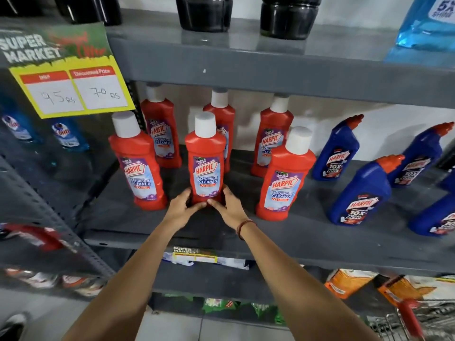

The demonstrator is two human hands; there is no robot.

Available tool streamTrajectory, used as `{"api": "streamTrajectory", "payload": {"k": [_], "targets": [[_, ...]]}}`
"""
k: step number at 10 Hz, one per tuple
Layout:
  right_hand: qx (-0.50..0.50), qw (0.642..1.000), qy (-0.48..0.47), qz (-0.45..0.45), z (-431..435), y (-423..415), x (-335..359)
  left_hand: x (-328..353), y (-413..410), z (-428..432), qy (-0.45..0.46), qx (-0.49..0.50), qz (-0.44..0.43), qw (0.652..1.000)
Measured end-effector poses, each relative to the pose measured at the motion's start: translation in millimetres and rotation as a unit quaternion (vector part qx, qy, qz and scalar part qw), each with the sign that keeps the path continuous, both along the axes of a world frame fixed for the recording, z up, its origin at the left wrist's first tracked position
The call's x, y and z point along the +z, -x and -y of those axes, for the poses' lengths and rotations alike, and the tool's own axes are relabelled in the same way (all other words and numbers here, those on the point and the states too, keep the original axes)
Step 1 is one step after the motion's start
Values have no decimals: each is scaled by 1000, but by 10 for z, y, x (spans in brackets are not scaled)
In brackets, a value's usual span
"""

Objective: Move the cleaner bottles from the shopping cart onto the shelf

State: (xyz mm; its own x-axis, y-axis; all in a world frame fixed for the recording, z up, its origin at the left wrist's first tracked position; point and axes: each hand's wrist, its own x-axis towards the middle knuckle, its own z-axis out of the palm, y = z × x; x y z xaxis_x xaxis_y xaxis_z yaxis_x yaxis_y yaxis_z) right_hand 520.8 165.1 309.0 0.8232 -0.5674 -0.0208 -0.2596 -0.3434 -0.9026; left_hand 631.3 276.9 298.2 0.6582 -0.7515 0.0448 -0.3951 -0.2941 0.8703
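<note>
A red cleaner bottle (206, 158) with a white cap stands upright on the grey middle shelf (283, 232). My left hand (182, 207) and my right hand (227, 206) both grip its base, thumbs meeting in front. Several other red bottles stand around it: one at the left (139, 166), one at the right (283, 178), and three behind. Several blue angled-neck cleaner bottles (360, 190) stand further right on the same shelf. The shopping cart (408, 321) shows only as a red handle and wire at the bottom right.
A yellow price sign (71, 82) hangs at the upper left. Black containers (204, 13) and a blue pouch (428, 23) sit on the upper shelf. Orange packets (349, 281) lie on the lower shelf. Another rack with blue bottles (69, 136) stands to the left.
</note>
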Motion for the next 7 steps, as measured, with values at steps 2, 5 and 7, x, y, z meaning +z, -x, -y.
{"api": "streamTrajectory", "payload": {"k": [2,5,7], "targets": [[-21,999,26,29,-103,160,-73,-22,1,-100,-11,-58,-15,998],[-34,999,6,33,-238,279,-35,10,36,-159,-54,-68,-43,995],[-104,993,-4,54,-304,413,39,81,242,-217,-53,27,-21,998]]}}
